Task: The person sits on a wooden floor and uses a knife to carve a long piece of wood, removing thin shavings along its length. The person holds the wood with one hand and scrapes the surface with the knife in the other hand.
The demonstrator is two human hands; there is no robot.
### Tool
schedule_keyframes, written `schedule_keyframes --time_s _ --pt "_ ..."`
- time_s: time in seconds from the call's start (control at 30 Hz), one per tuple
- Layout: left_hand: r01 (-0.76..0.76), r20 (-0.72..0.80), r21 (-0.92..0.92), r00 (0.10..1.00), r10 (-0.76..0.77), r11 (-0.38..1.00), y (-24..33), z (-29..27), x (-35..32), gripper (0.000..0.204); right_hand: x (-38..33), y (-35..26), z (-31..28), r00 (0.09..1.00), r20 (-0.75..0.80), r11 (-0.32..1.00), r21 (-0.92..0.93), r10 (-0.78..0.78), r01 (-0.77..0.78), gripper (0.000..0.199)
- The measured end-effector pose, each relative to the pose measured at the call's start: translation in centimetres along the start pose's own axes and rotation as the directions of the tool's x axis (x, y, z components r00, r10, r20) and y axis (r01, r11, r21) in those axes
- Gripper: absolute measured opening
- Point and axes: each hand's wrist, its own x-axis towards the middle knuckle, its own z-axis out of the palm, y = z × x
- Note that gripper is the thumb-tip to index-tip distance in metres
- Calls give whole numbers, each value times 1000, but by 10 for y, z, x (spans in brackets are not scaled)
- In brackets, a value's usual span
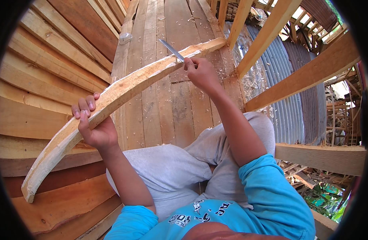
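A long wooden plank [128, 89] with whitish patches along its edges slants across the view, from the lower left up to the upper right. Around its near left part my left hand [95, 126] is closed, fingers over the far edge and thumb on the near side. My right hand [202, 74] grips a knife [171, 50] near the plank's far end. The grey blade crosses over the plank's upper face, pointing up and left. Most of the knife's handle is hidden in my fist.
Wood shavings lie scattered on the board floor [182, 108]. Stacked boards [44, 76] line the left side. Upright and slanted wooden posts [268, 38] stand on the right, with corrugated metal sheets [280, 76] beyond. A clear plastic object [125, 38] rests near the far left boards.
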Motion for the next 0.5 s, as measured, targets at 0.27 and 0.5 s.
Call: schedule_keyframes --time_s 0.27,0.5 --pt "4 6 -21 1000 -4 1000 -1 1 1 24 -9 -9 9 974 -117 965 -204 -193 167 46" --pt "0 -4 -17 1000 0 1000 -1 1 1 23 -12 -16 9 992 -74 964 -256 -98 76 54"
